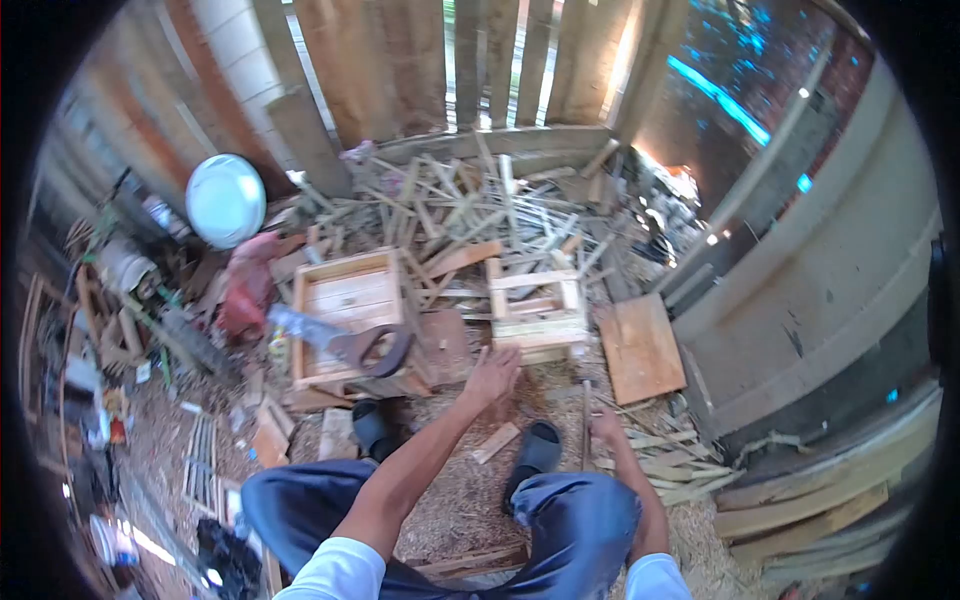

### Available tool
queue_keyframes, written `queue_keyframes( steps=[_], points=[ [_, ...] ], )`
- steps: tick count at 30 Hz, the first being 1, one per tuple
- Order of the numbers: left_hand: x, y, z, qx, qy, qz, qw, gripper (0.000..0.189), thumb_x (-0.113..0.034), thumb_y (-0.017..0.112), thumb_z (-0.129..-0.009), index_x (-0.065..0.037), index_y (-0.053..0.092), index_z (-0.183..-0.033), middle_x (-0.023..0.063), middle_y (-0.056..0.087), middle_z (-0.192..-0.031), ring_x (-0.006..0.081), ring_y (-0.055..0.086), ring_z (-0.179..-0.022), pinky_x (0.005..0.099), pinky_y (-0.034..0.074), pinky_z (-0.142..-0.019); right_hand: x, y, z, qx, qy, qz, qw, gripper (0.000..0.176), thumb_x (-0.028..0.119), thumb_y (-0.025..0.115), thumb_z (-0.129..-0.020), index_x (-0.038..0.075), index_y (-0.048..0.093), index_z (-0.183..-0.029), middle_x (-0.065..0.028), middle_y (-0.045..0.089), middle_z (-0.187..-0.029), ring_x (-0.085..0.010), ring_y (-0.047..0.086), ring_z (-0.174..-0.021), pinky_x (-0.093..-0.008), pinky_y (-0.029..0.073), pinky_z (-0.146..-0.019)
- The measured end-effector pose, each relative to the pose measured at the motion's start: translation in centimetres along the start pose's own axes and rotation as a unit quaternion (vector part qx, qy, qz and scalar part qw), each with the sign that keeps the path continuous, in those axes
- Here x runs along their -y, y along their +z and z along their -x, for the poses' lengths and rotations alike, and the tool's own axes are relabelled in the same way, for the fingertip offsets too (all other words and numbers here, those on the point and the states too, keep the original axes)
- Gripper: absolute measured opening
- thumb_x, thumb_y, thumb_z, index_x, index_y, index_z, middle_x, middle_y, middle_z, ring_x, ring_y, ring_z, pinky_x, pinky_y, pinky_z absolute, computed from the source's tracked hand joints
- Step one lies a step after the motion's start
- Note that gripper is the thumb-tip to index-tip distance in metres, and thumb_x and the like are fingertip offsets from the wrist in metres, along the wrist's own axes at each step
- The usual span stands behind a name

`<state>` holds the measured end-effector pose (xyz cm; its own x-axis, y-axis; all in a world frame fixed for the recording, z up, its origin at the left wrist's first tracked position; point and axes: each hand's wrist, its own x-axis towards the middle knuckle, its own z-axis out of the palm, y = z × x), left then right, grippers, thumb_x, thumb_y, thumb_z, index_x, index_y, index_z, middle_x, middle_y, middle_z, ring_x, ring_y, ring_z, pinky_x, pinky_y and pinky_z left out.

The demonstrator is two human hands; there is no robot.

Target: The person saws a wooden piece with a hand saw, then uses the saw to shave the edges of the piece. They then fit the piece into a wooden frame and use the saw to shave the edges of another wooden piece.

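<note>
My left hand point(493, 377) reaches forward, its fingers stretched out at the near edge of a small wooden frame point(537, 328) built from pale slats. Beyond my right knee, my right hand point(606, 426) is closed at a thin upright stick point(587, 425). Left of the frame stands a wooden box point(345, 285) with a shallow recessed top. Across that top lies a handsaw point(340, 345), its dark handle toward me. A short wood block point(496, 443) rests on the sawdust between my sandalled feet.
A heap of thin wood offcuts point(470, 210) fills the back by the plank fence point(400, 70). On the right, a square board point(641, 348) leans near a large grey panel point(800, 270). A white round lid point(226, 201) and red cloth point(248, 285) are at left.
</note>
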<state>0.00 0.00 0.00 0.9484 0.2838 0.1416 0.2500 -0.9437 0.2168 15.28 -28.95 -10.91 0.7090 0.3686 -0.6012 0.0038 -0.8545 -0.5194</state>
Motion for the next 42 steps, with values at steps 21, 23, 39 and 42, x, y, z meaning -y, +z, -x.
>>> queue_keyframes(
  steps=[21, 23, 39, 42],
  points=[
    [10.5, -19.8, 13.0, 0.020, -0.074, -0.138, 0.988, 0.039, -0.024, 0.058, -0.085, 0.000, 0.058, -0.115, 0.0134, 0.054, -0.120, 0.0287, 0.048, -0.117, 0.0478, 0.030, -0.106, 37.7, 7.7, 15.8, 0.062, -0.575, 0.335, 0.744, 0.074, 0.018, 0.069, -0.073, 0.012, 0.041, -0.141, -0.0156, 0.038, -0.147, -0.0367, 0.035, -0.136, -0.0448, 0.029, -0.112],
    [11.2, -20.7, 12.5, -0.048, -0.040, -0.147, 0.987, 0.038, -0.022, 0.057, -0.085, 0.000, 0.058, -0.115, 0.0129, 0.055, -0.120, 0.0287, 0.048, -0.117, 0.0482, 0.030, -0.106, 37.9, 7.0, 16.2, 0.054, -0.565, 0.286, 0.772, 0.081, 0.019, 0.071, -0.070, 0.014, 0.037, -0.143, -0.0144, 0.031, -0.151, -0.0368, 0.029, -0.139, -0.0464, 0.025, -0.114],
    [-10.3, -33.6, -6.7, -0.287, 0.177, 0.029, 0.941, 0.029, -0.007, 0.055, -0.087, -0.005, 0.055, -0.116, 0.0115, 0.056, -0.112, 0.0284, 0.051, -0.114, 0.0467, 0.029, -0.106, 36.1, -22.9, 23.3, -0.338, -0.268, -0.143, 0.891, 0.035, 0.031, 0.072, -0.081, -0.001, 0.070, -0.095, -0.0120, 0.069, -0.077, -0.0181, 0.066, -0.068, -0.0313, 0.052, -0.064],
    [-10.4, -26.4, -9.9, -0.247, 0.066, 0.199, 0.946, 0.025, -0.007, 0.052, -0.089, -0.003, 0.055, -0.113, 0.0136, 0.056, -0.111, 0.0302, 0.051, -0.113, 0.0497, 0.030, -0.104, 29.5, -27.0, 23.8, -0.292, -0.284, -0.269, 0.873, 0.030, 0.027, 0.066, -0.090, -0.002, 0.066, -0.099, -0.0005, 0.053, -0.063, -0.0092, 0.051, -0.053, -0.0261, 0.044, -0.051]
  ],
)
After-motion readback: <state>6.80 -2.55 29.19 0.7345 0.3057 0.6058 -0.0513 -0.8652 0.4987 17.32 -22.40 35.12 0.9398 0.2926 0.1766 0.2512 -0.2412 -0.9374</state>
